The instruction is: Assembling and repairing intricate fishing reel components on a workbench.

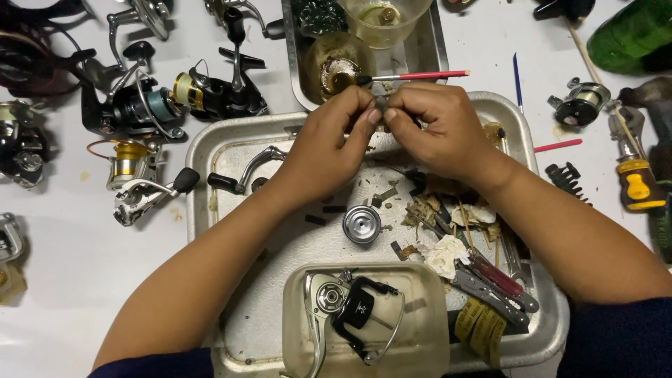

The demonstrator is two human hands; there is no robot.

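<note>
My left hand [329, 136] and my right hand [437, 126] meet above the far side of a dented metal tray [210, 143]. Between their fingertips they pinch a small dark metal part [381, 103], mostly hidden by the fingers. On the tray below lie a silver spool [362, 224], a reel crank handle [245, 171], several hand tools with a red-handled one [493, 276], and crumpled paper scraps [444, 253]. A clear plastic tub [297, 329] at the near edge holds a partly stripped fishing reel body [350, 311].
Several fishing reels [210, 94] lie on the white table at the left. A steel tray [430, 49] behind holds a plastic cup, a greasy dish and a red-handled brush [420, 75]. At the right are a small reel [581, 103], a yellow-handled screwdriver [637, 183] and a green bottle [630, 31].
</note>
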